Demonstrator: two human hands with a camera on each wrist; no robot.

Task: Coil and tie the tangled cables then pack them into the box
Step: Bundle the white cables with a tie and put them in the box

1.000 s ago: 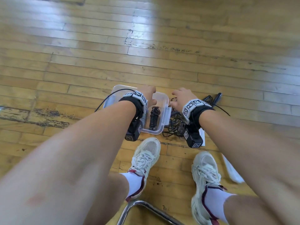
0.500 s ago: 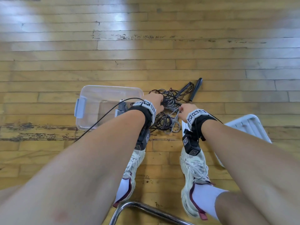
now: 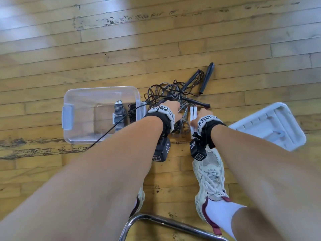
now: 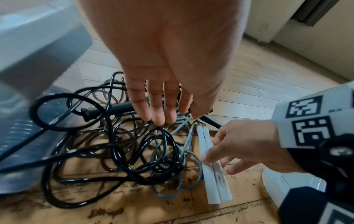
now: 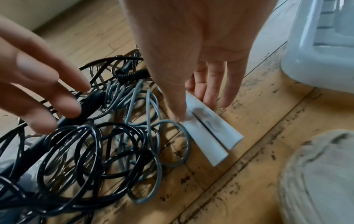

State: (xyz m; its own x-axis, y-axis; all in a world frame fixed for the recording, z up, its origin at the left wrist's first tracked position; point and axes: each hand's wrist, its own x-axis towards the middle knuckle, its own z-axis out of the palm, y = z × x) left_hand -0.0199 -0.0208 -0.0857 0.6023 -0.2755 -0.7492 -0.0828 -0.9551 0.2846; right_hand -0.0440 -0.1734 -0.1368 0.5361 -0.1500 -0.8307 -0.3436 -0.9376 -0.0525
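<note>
A tangle of black and grey cables (image 3: 166, 94) lies on the wooden floor, right of the clear plastic box (image 3: 100, 90). Inside the box lie a coiled grey cable (image 3: 119, 117) and a coiled black one (image 3: 132, 113). My left hand (image 4: 166, 115) hovers over the tangle (image 4: 118, 151) with straight fingers, its tips just at the top loops. My right hand (image 5: 191, 103) pinches the pair of white handles (image 5: 210, 136) at the tangle's right edge, thumb on one side and fingers on the other. The handles rest on the floor.
The box's white lid (image 3: 271, 124) lies upside down on the floor at the right. Black handles (image 3: 207, 77) stick out beyond the tangle. My shoe (image 3: 210, 171) stands just behind the handles. A chrome chair leg (image 3: 156, 221) is below.
My left hand left the box and moved right over the tangle. My right hand came down onto the white handles. The view swung right, bringing the lid into sight.
</note>
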